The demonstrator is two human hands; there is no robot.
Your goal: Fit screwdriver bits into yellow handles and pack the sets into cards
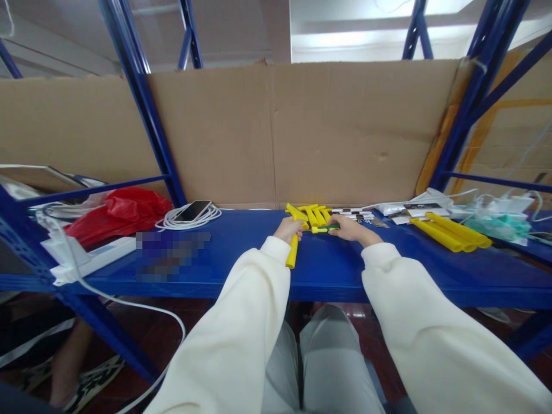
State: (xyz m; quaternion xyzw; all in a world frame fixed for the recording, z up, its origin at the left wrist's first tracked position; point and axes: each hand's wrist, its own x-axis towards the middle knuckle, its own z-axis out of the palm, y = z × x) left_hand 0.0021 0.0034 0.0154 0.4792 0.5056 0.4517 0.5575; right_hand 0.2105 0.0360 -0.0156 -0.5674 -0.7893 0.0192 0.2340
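My left hand (288, 230) is closed around a yellow plastic tool with a round handle (292, 256); the handle points down toward me and its wider head sticks out above my fingers. Pinched in my right hand (347, 227) is a small yellow-and-green piece (319, 229), lying level just right of the left hand. The fingers hide part of both items, and their exact kind is too small to make out. Right behind the hands lie several similar yellow plastic parts (317, 215) on the blue shelf top (332, 264).
Yellow tubes (452, 233) and black-and-white cards (425, 210) lie at right, near a greenish plastic bag (500, 224). On the left are a phone (194, 211) on a coiled white cable (172, 221), a red bag (125, 213) and a white power strip (103, 257). Cardboard (345, 132) stands behind.
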